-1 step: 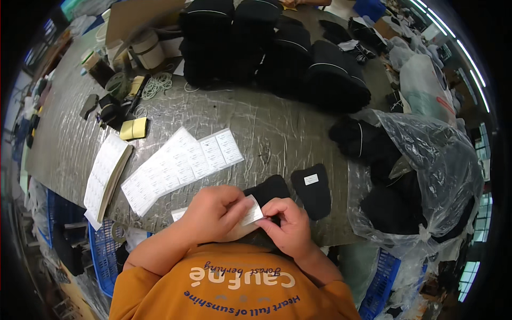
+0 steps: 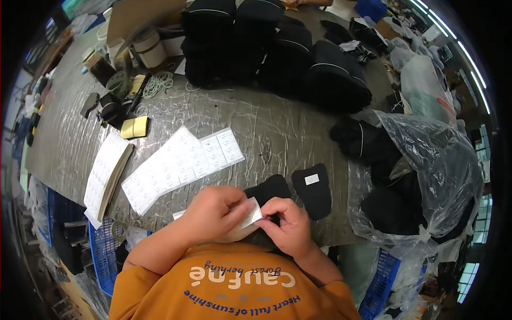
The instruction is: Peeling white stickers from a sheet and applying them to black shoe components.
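Observation:
Close to my body, my left hand [image 2: 214, 214] pinches a small white strip of labels [image 2: 253, 213] between thumb and fingers. Thumb and fingertips of my right hand [image 2: 288, 225] are closed on the right corner of that same strip. Just beyond the hands lies a black fabric piece [image 2: 273, 188], partly covered by them. To its right, a second black piece [image 2: 316, 202] lies flat with a small white label [image 2: 311, 180] near its top. Printed white label sheets [image 2: 178, 166] overlap on the table to the left, beside a thick curved stack of label sheets [image 2: 105, 173].
Tied black fabric bundles [image 2: 314, 72] are piled at the back. A clear plastic bag [image 2: 442, 160] with black pieces fills the right edge. Back left are a yellow bundle [image 2: 134, 127], pale green cords [image 2: 158, 82] and containers [image 2: 149, 48]. A blue crate [image 2: 104, 256] stands below the table edge.
The strip is bent slightly more between my hands. Otherwise the hands and the things on the table stay where they were.

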`<state>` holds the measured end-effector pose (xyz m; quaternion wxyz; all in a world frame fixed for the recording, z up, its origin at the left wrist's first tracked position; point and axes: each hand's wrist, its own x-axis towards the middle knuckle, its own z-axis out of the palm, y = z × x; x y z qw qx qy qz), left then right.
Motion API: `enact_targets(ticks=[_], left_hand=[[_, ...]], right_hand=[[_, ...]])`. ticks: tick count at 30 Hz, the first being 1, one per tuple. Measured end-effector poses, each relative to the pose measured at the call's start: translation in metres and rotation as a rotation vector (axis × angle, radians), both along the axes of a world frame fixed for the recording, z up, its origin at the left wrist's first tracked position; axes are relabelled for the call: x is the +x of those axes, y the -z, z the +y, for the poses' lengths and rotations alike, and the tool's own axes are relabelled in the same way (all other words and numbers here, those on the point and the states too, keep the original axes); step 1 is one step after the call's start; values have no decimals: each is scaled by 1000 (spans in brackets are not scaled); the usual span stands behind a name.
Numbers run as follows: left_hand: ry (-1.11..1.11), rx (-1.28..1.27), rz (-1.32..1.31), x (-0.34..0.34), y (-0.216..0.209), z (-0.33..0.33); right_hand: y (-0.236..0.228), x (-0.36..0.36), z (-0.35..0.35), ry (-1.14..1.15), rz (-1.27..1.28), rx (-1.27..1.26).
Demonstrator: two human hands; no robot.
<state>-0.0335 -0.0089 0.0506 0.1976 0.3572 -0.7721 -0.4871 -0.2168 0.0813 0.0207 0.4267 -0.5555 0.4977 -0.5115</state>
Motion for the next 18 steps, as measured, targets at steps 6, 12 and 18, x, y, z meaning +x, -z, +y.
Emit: enact_targets(ticks=[6,12,18], left_hand=[[-19,270,1,8,18,-1],[-91,-17,-54,9,19,6],[161,-342,-101,17,10,13]], right_hand=[[-4,6,-8,-52,208,-265],[-5,5,6,-29,149,-189],[-1,-27,-1,250,-111,153]])
